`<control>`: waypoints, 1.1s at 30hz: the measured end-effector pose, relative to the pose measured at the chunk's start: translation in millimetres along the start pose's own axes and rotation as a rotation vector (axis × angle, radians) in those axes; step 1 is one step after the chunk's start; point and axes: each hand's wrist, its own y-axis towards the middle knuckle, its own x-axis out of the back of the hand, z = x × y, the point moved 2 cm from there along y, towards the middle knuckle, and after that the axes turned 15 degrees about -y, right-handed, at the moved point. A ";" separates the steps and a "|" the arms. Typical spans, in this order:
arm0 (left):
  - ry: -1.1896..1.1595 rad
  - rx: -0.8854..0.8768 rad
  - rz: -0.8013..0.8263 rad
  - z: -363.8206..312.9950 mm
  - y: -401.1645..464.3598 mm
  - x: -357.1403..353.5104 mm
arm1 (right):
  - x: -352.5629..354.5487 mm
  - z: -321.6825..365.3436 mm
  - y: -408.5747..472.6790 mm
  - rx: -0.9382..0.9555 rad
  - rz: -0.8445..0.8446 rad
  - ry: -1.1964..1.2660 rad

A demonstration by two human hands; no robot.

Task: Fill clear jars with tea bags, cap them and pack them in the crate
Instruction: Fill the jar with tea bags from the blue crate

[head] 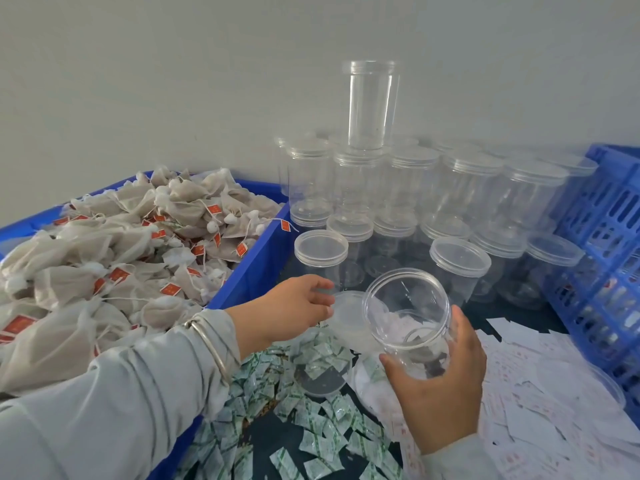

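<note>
From the head view I see my right hand [440, 372] wrapped around an open clear jar [410, 317], tilted so its uncapped mouth faces up and toward me, held above the near middle of the dark table [512, 308]. My left hand [294, 311] reaches in from the left, its fingers loosely curled with the tips touching a clear lid [348, 315] just beside the jar's mouth; I cannot tell whether the fingers actually pinch the lid or only rest on it. A silver bangle [213, 344] sits on the left wrist over a grey sleeve [114, 403]. Along the left edge of the table stands a blue bin [258, 263] heaped with tea bags [131, 251], pale mesh pouches with strings and red tags. Toward the far edge, against the wall, capped empty jars [460, 268] stand crowded in two layers, and one tall jar [372, 105] stands upside down on top of them. At the right edge is a blue slotted crate [602, 237]. On the table near me lie scattered small green-and-white sachets [322, 441], and white paper slips [540, 403] spread toward the near right corner. Another lid [320, 381] lies flat among the sachets, below the held jar.
</note>
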 end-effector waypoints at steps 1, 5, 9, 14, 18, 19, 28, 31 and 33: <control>-0.011 -0.018 -0.004 -1.0 -0.1 2.4 | 0.1 -0.5 0.0 0.005 0.000 -0.002; -0.116 -0.103 -0.140 -6.3 -0.4 25.4 | 1.4 1.3 -2.0 -0.017 0.029 0.024; -0.173 -0.273 -0.399 -16.6 -5.1 68.0 | 3.2 12.7 -5.6 -0.015 0.100 0.067; 0.165 -0.304 -0.704 -12.1 -14.1 134.1 | 3.8 37.8 -17.9 -0.021 0.190 0.122; 0.489 -0.096 -0.676 3.3 -19.4 159.4 | -8.8 63.8 -32.2 0.105 0.380 0.126; 0.551 -0.031 -0.613 5.7 -21.0 160.5 | -13.5 68.9 -36.9 0.111 0.431 0.132; 0.832 0.164 -0.219 18.9 -11.9 148.2 | -46.0 81.3 -57.2 0.039 0.650 0.279; 0.902 0.059 -0.293 18.9 -8.4 150.0 | -44.2 70.4 -62.3 0.019 0.634 0.265; 0.953 0.025 -0.348 17.7 -6.5 150.5 | -43.1 65.2 -62.2 0.035 0.645 0.243</control>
